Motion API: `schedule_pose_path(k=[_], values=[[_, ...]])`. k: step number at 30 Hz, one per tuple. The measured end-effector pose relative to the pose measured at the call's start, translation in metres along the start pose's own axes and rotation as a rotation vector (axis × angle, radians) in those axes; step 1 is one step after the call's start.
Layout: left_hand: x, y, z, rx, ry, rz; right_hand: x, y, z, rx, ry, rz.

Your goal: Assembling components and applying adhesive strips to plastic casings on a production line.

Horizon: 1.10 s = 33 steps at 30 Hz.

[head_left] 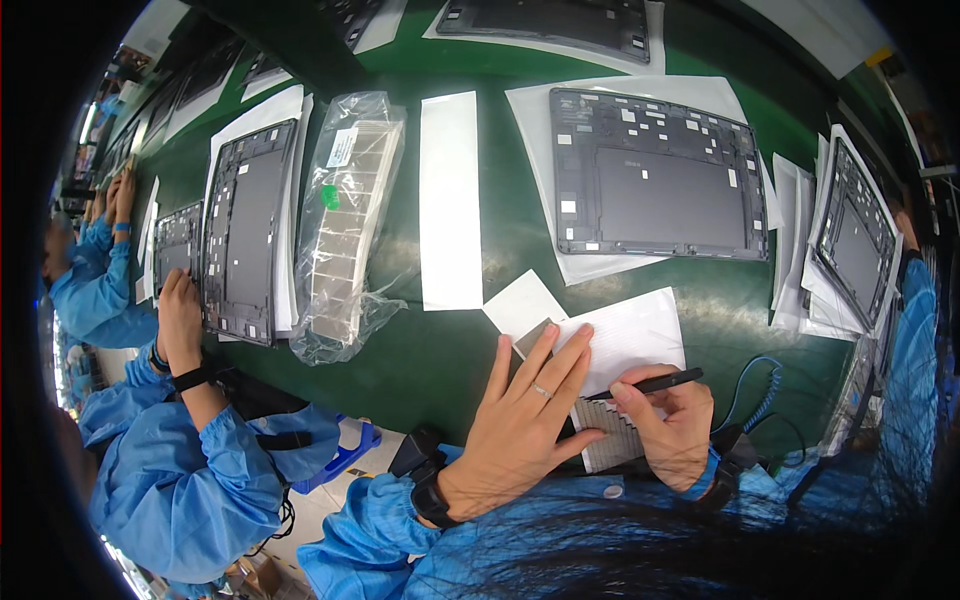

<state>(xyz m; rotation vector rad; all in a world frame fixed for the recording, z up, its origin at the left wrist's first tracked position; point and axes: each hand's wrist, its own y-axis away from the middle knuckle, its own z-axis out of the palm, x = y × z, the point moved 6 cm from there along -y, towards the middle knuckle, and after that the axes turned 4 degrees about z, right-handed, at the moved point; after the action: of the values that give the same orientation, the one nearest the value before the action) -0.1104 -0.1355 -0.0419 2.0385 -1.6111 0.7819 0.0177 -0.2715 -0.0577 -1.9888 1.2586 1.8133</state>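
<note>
1. The left hand lies spread, palm down, at the lower centre of the frame, fingers apart and gripping nothing; a ring circles one finger.
2. The right hand, to the right of it, pinches a black pen-shaped tool, its tip pointing left.
3. The striped grey sheet lies on the green table between the two hands, just beside the left thumb and partly hidden by the right hand.
4. Above the right hand lies a white paper, the left fingertips at its left edge.
5. A white card sits above the left hand, near the frame's centre.
6. A dark panel rests at the upper right.
</note>
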Motion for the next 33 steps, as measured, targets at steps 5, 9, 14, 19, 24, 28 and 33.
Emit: schedule_pose_path(k=[5,9,14,19,24,28,33], values=[[0.000,-0.004,-0.003,-0.033,0.000,-0.012,-0.006,-0.001,-0.003,-0.008,-0.024,0.047],[0.010,-0.005,-0.009,-0.053,-0.018,-0.026,-0.011,-0.002,-0.010,0.019,-0.230,0.121],[0.004,-0.042,-0.037,-0.029,0.031,-0.013,-0.049,-0.026,-0.024,0.013,-0.270,0.073],[0.013,-0.029,-0.021,-0.284,0.033,-0.010,-0.030,-0.004,-0.013,-0.129,-0.015,0.043],[0.003,-0.023,-0.005,-0.230,-0.046,0.011,-0.021,-0.006,-0.007,-0.112,0.038,0.035],[0.001,-0.023,-0.007,-0.191,-0.047,0.011,-0.016,-0.006,-0.002,-0.090,0.017,0.039],[0.002,-0.020,-0.006,-0.163,-0.037,0.010,-0.016,-0.003,-0.001,-0.059,0.043,0.075]])
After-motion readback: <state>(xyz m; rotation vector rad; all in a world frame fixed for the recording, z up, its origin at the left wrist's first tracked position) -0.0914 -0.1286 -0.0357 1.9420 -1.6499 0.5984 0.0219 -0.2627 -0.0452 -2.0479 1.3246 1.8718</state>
